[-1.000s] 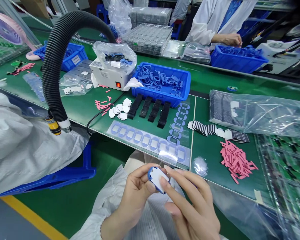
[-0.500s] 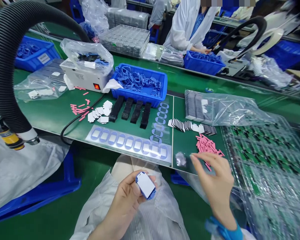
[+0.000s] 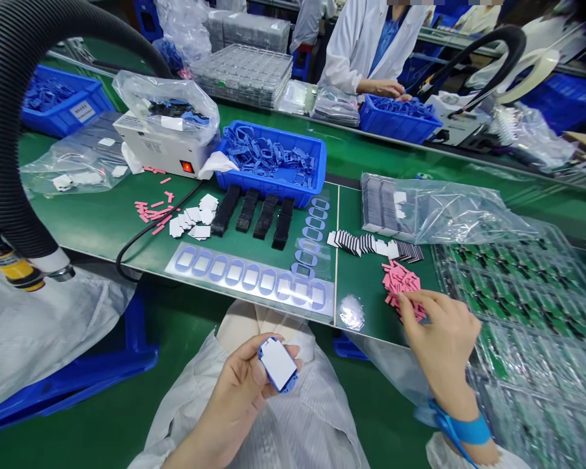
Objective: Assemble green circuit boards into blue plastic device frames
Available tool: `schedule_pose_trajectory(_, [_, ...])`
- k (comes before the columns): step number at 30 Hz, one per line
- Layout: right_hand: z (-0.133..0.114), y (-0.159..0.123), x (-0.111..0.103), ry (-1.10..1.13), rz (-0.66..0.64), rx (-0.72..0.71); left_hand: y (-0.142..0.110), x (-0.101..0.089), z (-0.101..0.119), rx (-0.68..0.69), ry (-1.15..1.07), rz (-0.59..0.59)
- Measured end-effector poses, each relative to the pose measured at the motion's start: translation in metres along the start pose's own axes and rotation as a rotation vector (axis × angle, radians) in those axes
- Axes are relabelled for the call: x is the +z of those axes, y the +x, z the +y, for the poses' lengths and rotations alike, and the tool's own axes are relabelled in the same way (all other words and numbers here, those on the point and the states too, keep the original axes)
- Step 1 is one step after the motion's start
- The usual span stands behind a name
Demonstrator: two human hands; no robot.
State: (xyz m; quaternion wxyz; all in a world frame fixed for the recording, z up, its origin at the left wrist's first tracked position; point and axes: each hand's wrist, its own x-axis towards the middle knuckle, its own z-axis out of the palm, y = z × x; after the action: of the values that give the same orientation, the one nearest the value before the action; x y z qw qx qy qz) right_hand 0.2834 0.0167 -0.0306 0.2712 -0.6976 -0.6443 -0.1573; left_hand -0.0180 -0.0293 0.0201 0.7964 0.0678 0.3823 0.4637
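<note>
Over my lap, my left hand (image 3: 247, 381) is closed round a blue plastic frame (image 3: 289, 384) with a flat white rectangular piece (image 3: 278, 365) lying in it, white face up. My right hand (image 3: 442, 335) reaches over the table's front edge at the right, a blue band on its wrist. Its thumb and forefinger come together in a pinch on a strip in the pile of small pink strips (image 3: 400, 281); the fingers partly hide that pile. Left of this hand lies a small heap of clear film pieces (image 3: 351, 312).
A sheet of blue oval stickers (image 3: 251, 277) lies along the front edge. Behind it are several black strips (image 3: 283, 225) and a blue bin (image 3: 322, 163) of frames. Circuit-board trays (image 3: 517, 312) stand right; a black hose (image 3: 0, 130) arches left. A co-worker (image 3: 371, 52) sits opposite.
My right hand has moved right from beside the clear film pieces onto the pink strips, its fingertips drawing together. My left hand has shifted slightly left with the blue frame.
</note>
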Motion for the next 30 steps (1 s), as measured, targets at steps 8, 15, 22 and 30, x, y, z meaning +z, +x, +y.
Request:
schedule_pose_trajectory(8, [-0.082,-0.009,-0.042,0.856,-0.168,0.054,0.006,0.000,-0.005,-0.028,-0.029,-0.137])
schedule_pose_trajectory(15, [-0.132,-0.014,-0.047,1.134,-0.272,-0.060,0.002,0.009,-0.007,-0.035,-0.103,-0.227])
schedule_pose_trajectory(22, [-0.129,-0.013,-0.047,1.119,-0.263,-0.076,0.000,0.007,-0.009,-0.041,-0.113,-0.217])
schedule_pose_trajectory(30, [-0.129,-0.014,-0.046,1.130,-0.277,-0.068,0.001,0.007,-0.009,-0.048,-0.107,-0.215])
